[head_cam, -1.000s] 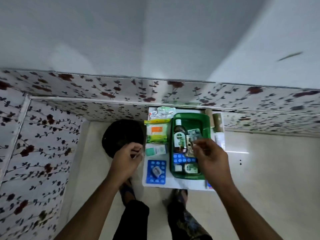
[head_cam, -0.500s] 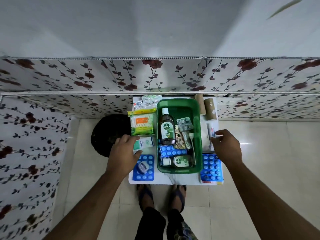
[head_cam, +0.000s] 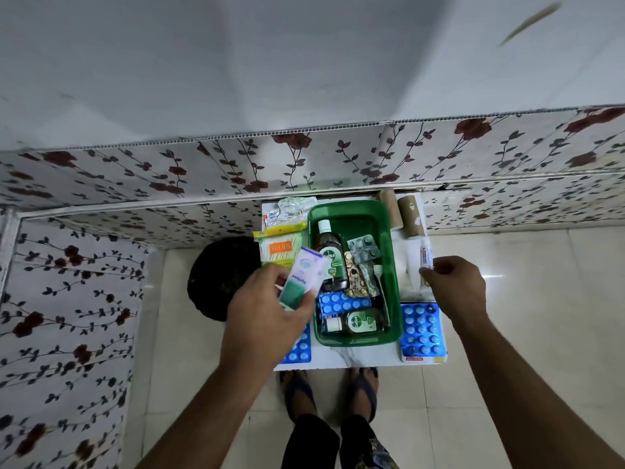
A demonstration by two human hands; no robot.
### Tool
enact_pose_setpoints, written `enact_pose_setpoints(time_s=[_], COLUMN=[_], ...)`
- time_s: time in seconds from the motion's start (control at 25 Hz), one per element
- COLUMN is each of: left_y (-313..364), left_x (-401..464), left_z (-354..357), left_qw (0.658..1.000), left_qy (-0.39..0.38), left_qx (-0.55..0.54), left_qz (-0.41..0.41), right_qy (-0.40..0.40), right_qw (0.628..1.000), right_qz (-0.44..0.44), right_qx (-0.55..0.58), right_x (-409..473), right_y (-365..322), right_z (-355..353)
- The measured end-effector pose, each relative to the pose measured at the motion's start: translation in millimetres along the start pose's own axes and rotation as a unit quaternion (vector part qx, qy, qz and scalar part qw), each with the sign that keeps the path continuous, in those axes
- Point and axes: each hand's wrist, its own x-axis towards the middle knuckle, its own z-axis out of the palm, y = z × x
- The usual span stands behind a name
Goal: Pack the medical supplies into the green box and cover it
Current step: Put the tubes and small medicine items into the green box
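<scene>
The green box (head_cam: 351,211) stands open on a small white table (head_cam: 341,358). Inside lie a large Dettol bottle (head_cam: 329,257), a small Dettol bottle (head_cam: 355,321), grey pill strips (head_cam: 363,247) and a blue blister pack (head_cam: 341,302). My left hand (head_cam: 270,309) holds a white and teal carton (head_cam: 302,280) lifted just left of the box. My right hand (head_cam: 455,286) rests right of the box, fingers closed on the lower end of a white ointment tube (head_cam: 426,257) lying on the table.
Left of the box lie a cotton bud pack (head_cam: 279,250), a clear sachet pack (head_cam: 291,209) and a blue blister pack (head_cam: 299,345) half under my hand. At right: two brown bandage rolls (head_cam: 409,216) and another blue blister pack (head_cam: 421,328). A black stool (head_cam: 221,275) stands at left.
My left hand has picked the carton up off the table and lifted it toward the box. My right hand has stayed on the tube.
</scene>
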Motion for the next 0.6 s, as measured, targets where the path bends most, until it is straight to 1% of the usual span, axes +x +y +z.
enact_pose_setpoints(time_s=[0.04, 0.12, 0.2, 0.28, 0.36, 0.44, 0.52, 0.6], left_y=[23, 56, 72, 71, 67, 64, 65, 68], left_x=[8, 30, 51, 66, 73, 77, 77, 75], left_z=[7, 33, 63, 91, 110, 118, 120, 113], left_qw=[0.999, 0.998, 0.997, 0.997, 0.996, 0.994, 0.99, 0.987], left_qy=[-0.019, -0.052, -0.052, -0.041, -0.049, -0.083, -0.115, -0.132], left_qx=[-0.021, -0.019, -0.003, 0.0, 0.0, -0.024, -0.058, -0.076], left_qz=[-0.015, -0.04, -0.058, -0.068, -0.071, -0.059, -0.056, -0.049], right_qy=[0.012, 0.028, 0.033, 0.023, 0.016, 0.01, 0.004, -0.007], right_qw=[0.999, 0.995, 0.988, 0.981, 0.979, 0.981, 0.984, 0.986], right_qz=[0.007, 0.015, 0.014, 0.004, -0.006, -0.008, -0.006, -0.019], right_qx=[0.033, 0.098, 0.153, 0.192, 0.202, 0.193, 0.18, 0.163], right_x=[-5, -15, -25, -33, -36, -38, -38, -41], right_y=[-2, -6, -11, -18, -23, -29, -35, -44], right_z=[-3, -10, -17, -23, -25, -26, -27, -26])
